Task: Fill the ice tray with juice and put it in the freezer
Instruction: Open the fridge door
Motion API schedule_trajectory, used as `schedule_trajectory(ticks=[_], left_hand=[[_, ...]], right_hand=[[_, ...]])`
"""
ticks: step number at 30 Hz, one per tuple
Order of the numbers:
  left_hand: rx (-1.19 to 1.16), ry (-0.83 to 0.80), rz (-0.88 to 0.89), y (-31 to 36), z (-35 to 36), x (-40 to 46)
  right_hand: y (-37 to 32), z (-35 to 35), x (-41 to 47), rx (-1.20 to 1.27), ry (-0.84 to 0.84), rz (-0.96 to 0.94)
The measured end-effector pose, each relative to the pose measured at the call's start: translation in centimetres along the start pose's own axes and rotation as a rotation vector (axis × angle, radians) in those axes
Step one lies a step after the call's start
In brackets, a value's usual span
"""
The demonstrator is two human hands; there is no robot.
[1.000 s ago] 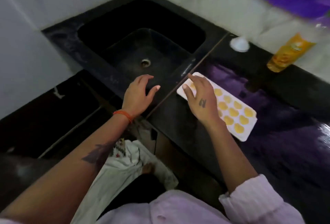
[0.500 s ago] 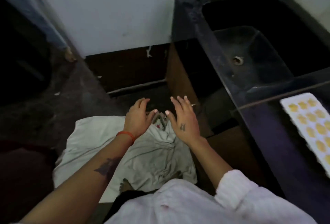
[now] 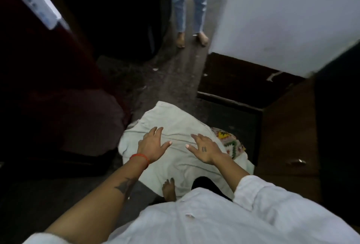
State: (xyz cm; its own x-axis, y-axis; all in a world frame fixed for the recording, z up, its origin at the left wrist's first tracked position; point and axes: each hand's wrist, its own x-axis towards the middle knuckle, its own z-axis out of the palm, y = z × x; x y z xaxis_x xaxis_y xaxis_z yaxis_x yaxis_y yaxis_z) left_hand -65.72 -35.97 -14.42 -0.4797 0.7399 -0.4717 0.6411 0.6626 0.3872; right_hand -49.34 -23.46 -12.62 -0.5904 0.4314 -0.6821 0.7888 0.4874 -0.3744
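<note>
My left hand (image 3: 151, 147) and right hand (image 3: 204, 149) float palm-down, fingers spread and straight, holding nothing, above a pale cloth (image 3: 175, 125) on the floor. A small dark mark on my right hand is too blurred to read. A red thread (image 3: 139, 157) circles my left wrist. The ice tray is out of sight. Ahead stand someone's bare feet (image 3: 191, 39) in jeans, cut off above. At upper left, a white strip (image 3: 35, 0) bears unreadable marks.

Both hands, left hand (image 3: 151, 145) and right hand (image 3: 204, 149), hang empty with fingers spread above a pale cloth (image 3: 181, 125) on the floor. Another person's bare feet (image 3: 191, 39) stand beyond, near what may be a dark cabinet (image 3: 288, 127).
</note>
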Motion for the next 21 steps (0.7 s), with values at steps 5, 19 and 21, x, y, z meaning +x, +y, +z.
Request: schedule_trajectory(ticks=[5,19,21], left_hand=[[-0.154,0.115,-0.258,-6.4,-1.6,-2.8],[-0.634,0.708,-0.877,-20.3,-6.3,-13.7],[-0.688,0.813,-0.891,-22.6,-7.4,-14.8]], right_hand=[[-7.6,0.0,4.2,-0.235,-0.151,-0.199],[-32.6,3.5,6.7,-0.32,-0.334,-0.84],[-36.4,4.2,5.5,-0.258,-0.317,-0.936]])
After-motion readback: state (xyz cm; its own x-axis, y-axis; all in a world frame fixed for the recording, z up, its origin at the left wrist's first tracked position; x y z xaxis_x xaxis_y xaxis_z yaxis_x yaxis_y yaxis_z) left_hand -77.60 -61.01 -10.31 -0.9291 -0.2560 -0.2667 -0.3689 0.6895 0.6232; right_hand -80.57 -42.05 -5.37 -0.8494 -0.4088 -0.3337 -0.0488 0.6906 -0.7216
